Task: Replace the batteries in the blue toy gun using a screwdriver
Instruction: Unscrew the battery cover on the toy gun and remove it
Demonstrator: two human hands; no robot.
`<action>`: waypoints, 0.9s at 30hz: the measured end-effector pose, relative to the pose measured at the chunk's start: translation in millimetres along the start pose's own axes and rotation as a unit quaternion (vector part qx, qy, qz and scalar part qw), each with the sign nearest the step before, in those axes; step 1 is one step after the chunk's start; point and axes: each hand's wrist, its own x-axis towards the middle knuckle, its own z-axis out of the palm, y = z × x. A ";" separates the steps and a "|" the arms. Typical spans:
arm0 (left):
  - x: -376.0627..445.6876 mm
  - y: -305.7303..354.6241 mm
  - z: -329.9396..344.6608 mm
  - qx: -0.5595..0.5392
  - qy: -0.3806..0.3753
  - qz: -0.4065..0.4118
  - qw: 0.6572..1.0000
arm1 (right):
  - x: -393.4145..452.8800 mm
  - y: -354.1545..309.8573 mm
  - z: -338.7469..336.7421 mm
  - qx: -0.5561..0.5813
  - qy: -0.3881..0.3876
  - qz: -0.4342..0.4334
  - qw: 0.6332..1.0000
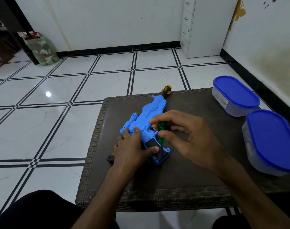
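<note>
Blue plastic toy gun (146,116) lies mid dark wicker-edged tabletop (182,171), muzzle twd far edge; L hand (132,146) presses it flat-fingered, R hand (185,138) pinches green-handled screwdriver (161,133) upright.

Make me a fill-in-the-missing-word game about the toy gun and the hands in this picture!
1. The toy gun lying on the table is the colour ____.
2. The right hand pinches a screwdriver with a ____ handle.
3. The left hand presses down on the ____.
4. The two containers on the table have ____ lids.

Missing words: blue; green; toy gun; blue
</note>
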 end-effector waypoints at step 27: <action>0.5 -1.1 0.4 -0.006 0.009 0.004 1.000 | -1.1 -0.9 -0.3 -0.012 0.022 -0.014 1.000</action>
